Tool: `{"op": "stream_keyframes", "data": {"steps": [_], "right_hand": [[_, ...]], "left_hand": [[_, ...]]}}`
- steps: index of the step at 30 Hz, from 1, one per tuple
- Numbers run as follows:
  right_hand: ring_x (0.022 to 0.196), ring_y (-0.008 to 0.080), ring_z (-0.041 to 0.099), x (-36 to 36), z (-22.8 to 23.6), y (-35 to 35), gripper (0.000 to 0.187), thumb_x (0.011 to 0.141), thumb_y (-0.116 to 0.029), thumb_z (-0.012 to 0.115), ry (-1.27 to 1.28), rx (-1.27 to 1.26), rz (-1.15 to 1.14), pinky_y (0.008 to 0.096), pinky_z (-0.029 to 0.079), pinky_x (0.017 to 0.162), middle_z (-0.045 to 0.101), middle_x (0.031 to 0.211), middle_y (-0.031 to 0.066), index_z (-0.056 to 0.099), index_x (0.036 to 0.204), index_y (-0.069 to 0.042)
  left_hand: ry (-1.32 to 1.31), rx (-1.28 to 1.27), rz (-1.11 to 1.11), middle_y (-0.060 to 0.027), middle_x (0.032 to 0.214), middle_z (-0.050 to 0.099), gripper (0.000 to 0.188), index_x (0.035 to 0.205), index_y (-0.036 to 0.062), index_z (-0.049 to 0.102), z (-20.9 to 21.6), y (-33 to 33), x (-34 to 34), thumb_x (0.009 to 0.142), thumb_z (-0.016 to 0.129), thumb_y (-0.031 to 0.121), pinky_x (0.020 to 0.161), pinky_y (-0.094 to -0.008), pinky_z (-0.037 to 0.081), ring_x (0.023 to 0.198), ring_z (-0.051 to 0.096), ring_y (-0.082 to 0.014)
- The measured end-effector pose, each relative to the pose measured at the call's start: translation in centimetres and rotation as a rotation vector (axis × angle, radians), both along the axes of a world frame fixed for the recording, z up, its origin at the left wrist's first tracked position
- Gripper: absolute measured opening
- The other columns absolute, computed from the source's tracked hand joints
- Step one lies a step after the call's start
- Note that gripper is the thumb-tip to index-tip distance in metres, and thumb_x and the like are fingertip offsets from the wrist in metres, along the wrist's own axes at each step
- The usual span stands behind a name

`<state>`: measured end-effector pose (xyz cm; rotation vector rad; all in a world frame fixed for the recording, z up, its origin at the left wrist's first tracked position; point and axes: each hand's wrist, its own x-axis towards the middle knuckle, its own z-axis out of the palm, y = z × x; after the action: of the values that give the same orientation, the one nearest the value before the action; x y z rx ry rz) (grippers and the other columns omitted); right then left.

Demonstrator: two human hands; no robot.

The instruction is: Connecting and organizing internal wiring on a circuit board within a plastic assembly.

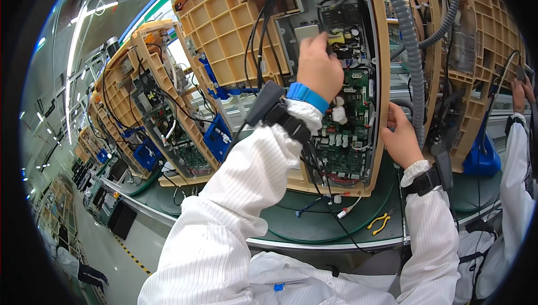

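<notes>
A tall tan plastic housing (379,81) stands in front of me, its inside fitted with a green circuit board (350,156) and a power section near the top. My left hand (320,72), with a blue band at the wrist, reaches over the upper board, fingers pinched together beside a pale rectangular block (306,32) and a yellow-wrapped part (336,38). What the fingertips hold is hidden. Against the housing's right edge, my right hand (402,140) grips the side with curled fingers, close to a grey corrugated hose (412,53).
Yellow-handled pliers (381,224) and loose cable ends (347,211) lie on the green bench top (305,232). Similar housings stand left (151,98) and right (487,19). Black cables (260,36) hang across the ribbed panel. At far right, another person's hand (521,93) touches the neighbouring unit.
</notes>
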<state>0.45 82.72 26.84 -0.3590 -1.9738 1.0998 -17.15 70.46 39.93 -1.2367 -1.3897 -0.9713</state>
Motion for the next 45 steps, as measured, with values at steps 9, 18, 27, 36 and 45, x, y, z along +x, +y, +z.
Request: {"op": "stream_keyframes", "data": {"steps": [9, 18, 27, 36, 45], "right_hand": [[0.121, 0.0299, 0.061, -0.1, -0.3, 0.6, 0.063, 0.085, 0.004, 0.055, 0.021, 0.01, 0.03, 0.0379, 0.048, 0.102, 0.063, 0.128, 0.0193, 0.04, 0.147, 0.0], [0.123, 0.0295, 0.06, 0.4, -0.4, 0.1, 0.063, 0.085, 0.004, 0.054, 0.02, -0.006, 0.042, 0.0373, 0.045, 0.106, 0.062, 0.132, 0.0189, 0.041, 0.146, 0.0], [0.123, 0.0279, 0.061, -0.5, -0.8, -0.2, 0.062, 0.087, 0.002, 0.054, 0.063, 0.078, -0.021, 0.0368, 0.046, 0.104, 0.062, 0.132, 0.0179, 0.039, 0.148, 0.0], [0.125, 0.0353, 0.057, -1.2, -1.7, 0.8, 0.063, 0.085, -0.006, 0.059, 0.026, 0.12, -0.109, 0.0403, 0.043, 0.107, 0.059, 0.133, 0.0225, 0.041, 0.145, 0.002], [0.118, 0.0336, 0.061, -0.8, -1.1, -0.3, 0.062, 0.084, -0.004, 0.056, 0.07, 0.144, -0.12, 0.0391, 0.046, 0.102, 0.063, 0.129, 0.0218, 0.044, 0.144, 0.001]], "left_hand": [[-0.58, 0.026, -0.375, -0.0146, 0.118, 0.056, 0.04, 0.133, -0.0057, 0.053, -4.5, 2.0, -0.5, 0.093, 0.058, -0.004, 0.064, -0.0316, 0.062, 0.08, 0.071, -0.0219], [-0.923, -0.064, -0.483, -0.008, 0.083, 0.068, 0.03, 0.119, -0.0046, 0.062, -5.0, -0.2, 0.4, 0.094, 0.066, 0.013, 0.054, -0.0286, 0.056, 0.062, 0.068, -0.0148], [-0.451, -0.036, -0.026, -0.0184, 0.074, 0.071, 0.033, 0.103, 0.0024, 0.075, -4.7, 1.5, -2.5, 0.084, 0.074, 0.029, 0.068, -0.0379, 0.054, 0.065, 0.07, -0.0268], [-0.395, -0.008, 0.116, -0.0217, 0.081, 0.072, 0.035, 0.086, 0.0047, 0.077, -4.6, 2.3, -2.1, 0.083, 0.073, 0.039, 0.076, -0.0457, 0.056, 0.08, 0.069, -0.0415], [-0.674, 0.084, 0.029, -0.0241, 0.079, 0.072, 0.04, 0.083, 0.0009, 0.076, -4.2, 3.1, -0.6, 0.079, 0.07, 0.04, 0.077, -0.0438, 0.055, 0.078, 0.071, -0.041]]}}
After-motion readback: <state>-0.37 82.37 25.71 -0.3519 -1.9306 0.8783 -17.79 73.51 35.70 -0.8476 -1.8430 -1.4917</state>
